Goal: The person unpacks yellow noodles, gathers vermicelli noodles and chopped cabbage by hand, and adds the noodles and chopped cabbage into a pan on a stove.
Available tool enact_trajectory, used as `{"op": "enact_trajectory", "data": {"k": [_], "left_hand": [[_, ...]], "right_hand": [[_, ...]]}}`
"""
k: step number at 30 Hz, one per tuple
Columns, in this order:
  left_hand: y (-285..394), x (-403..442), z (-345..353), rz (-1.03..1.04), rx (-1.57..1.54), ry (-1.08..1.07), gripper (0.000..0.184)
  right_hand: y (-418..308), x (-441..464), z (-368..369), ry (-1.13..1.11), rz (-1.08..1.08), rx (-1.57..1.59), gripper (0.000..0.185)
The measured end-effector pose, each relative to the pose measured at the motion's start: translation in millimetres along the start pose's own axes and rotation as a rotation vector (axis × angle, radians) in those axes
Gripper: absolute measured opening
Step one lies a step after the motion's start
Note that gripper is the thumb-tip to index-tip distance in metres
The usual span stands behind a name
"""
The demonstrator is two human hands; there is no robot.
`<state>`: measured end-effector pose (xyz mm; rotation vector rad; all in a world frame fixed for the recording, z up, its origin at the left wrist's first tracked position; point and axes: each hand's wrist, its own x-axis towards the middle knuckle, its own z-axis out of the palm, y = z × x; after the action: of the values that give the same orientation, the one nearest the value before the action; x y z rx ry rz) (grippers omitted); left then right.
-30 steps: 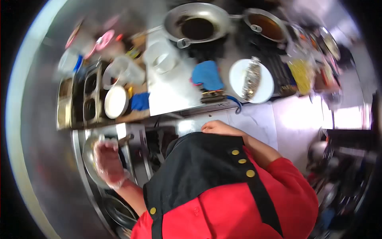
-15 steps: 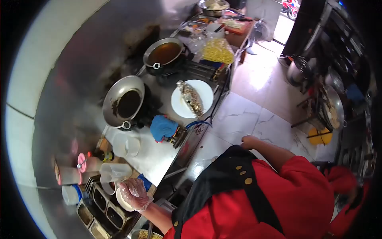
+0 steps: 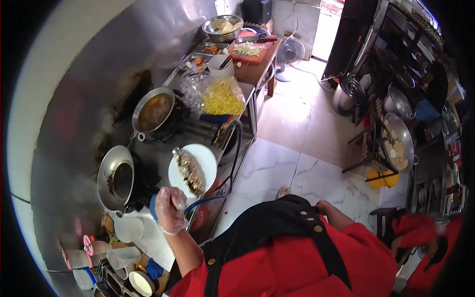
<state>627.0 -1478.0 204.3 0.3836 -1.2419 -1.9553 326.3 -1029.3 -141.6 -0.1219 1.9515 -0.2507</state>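
Observation:
My left hand (image 3: 170,209), in a clear plastic glove, is over the counter with its fingers curled in. Right behind it shows the edge of a blue cloth (image 3: 154,208); I cannot tell whether the hand touches it. A white plate (image 3: 208,166) lies just beyond, bearing a long charred item (image 3: 188,172), perhaps a fish, with foil at one end. To the left sits a wok with dark residue (image 3: 106,178), and farther back a wok of brown liquid (image 3: 156,110). My right hand (image 3: 322,205) is beside my body, mostly hidden, holding nothing I can make out.
Yellow noodles in a bag (image 3: 223,96) and a red cutting board (image 3: 257,57) with chopped vegetables are at the back. Plastic jugs (image 3: 123,257) and a cream-filled bowl (image 3: 142,283) stand front left. A floor fan (image 3: 290,52) and large pots (image 3: 349,94) stand beyond. Another person (image 3: 420,237) is at right.
My left hand has moved forward from above the cream-filled bowl to the blue cloth near the plate. My right hand has drawn in behind my body. The view has shifted.

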Motion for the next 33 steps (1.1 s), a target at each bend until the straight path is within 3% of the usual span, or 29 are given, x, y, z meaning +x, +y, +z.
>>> {"op": "enact_trajectory", "data": {"k": [1,3,4,6,10,14,16,18,20,21,24,25,27,31,33], "left_hand": [[-25.6,23.5,1.9,0.052,0.262,0.046,0.031],[-51.6,62.9,40.6,-0.031,0.324,0.053,0.026],[-56.2,84.7,82.0,-0.147,0.113,0.015,0.027],[-74.6,119.6,131.2,-0.228,0.165,-0.049,0.021],[-138.8,187.4,156.8,-0.332,0.23,-0.132,0.018],[-184.3,252.0,171.9,-0.426,0.187,-0.098,0.017],[-209.6,318.1,183.9,-0.436,0.303,-0.084,0.017],[-234.6,371.2,185.5,-0.359,0.253,-0.181,0.018],[-255.2,431.4,203.3,-0.391,0.32,-0.046,0.017],[-259.6,460.1,216.1,-0.388,0.312,-0.104,0.017],[-265.4,537.0,257.1,-0.279,0.265,-0.217,0.018],[-269.3,560.1,266.2,-0.258,0.248,-0.238,0.018],[-280.0,603.7,273.9,-0.2,0.231,-0.261,0.019],[-316.5,674.6,264.1,-0.188,0.277,-0.164,0.023],[-331.2,703.0,261.4,-0.23,0.389,0.025,0.033]], "right_hand": [[3.9,5.3,-16.0,0.014,-0.034,0.04,0.027],[115.6,149.1,4.5,0.053,-0.104,0.678,0.021],[123.7,150.2,-12.4,0.047,-0.093,0.67,0.021],[123.1,131.9,-57.8,0.016,-0.01,0.618,0.021],[19.3,42.7,-177.5,0.192,0.106,0.217,0.021],[-22.0,97.5,-241.9,0.265,0.04,0.235,0.022],[-83.8,119.3,-277.1,0.276,-0.001,0.351,0.024],[-103.0,154.1,-292.6,0.268,-0.084,0.298,0.029],[-128.0,154.3,-318.3,0.278,-0.195,0.117,0.033],[-152.1,136.1,-337.8,0.216,-0.045,0.17,0.035],[-147.0,173.4,-373.2,0.325,-0.017,0.24,0.036],[-147.6,174.1,-383.5,0.522,-0.061,0.209,0.03],[-157.9,187.3,-407.8,0.522,-0.038,0.207,0.032],[-187.0,230.0,-468.4,0.447,-0.018,0.046,0.038],[-221.4,249.0,-510.3,0.366,-0.021,-0.086,0.042]]}}
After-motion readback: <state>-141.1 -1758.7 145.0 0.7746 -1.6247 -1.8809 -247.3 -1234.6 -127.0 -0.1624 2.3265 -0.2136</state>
